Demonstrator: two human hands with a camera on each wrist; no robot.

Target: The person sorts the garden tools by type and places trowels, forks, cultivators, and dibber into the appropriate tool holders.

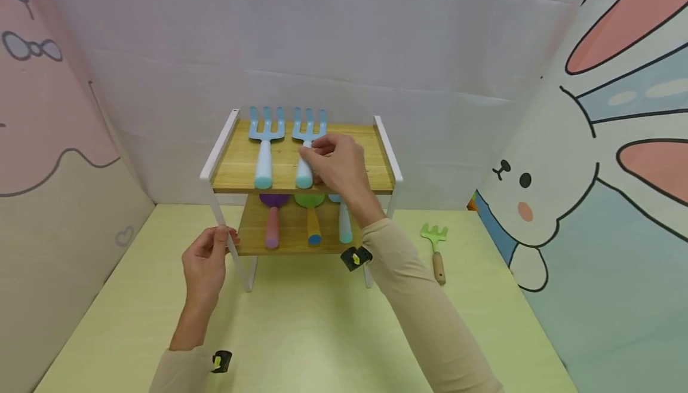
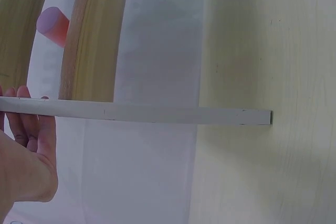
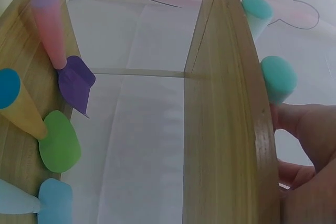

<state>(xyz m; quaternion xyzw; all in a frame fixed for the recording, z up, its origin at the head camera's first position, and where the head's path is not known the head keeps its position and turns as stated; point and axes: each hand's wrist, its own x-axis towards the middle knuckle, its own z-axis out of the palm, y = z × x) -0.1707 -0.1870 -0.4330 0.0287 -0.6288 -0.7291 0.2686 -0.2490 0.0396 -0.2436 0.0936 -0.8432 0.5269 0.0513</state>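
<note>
On the upper wooden shelf of a small two-tier rack lie two light blue garden hand forks, a left one and a right one, tines toward the wall. My right hand pinches the right fork's white handle, whose turquoise end shows beyond the board's edge in the right wrist view. With curled fingers my left hand holds the rack's white front-left leg, near the lower shelf. Part of my right hand's grip is hidden by the upper board.
The lower shelf bears a purple trowel with a pink handle, a green one with an orange handle and a light blue tool. Right of the rack, a green hand fork lies on the table. Printed cloth hangs behind.
</note>
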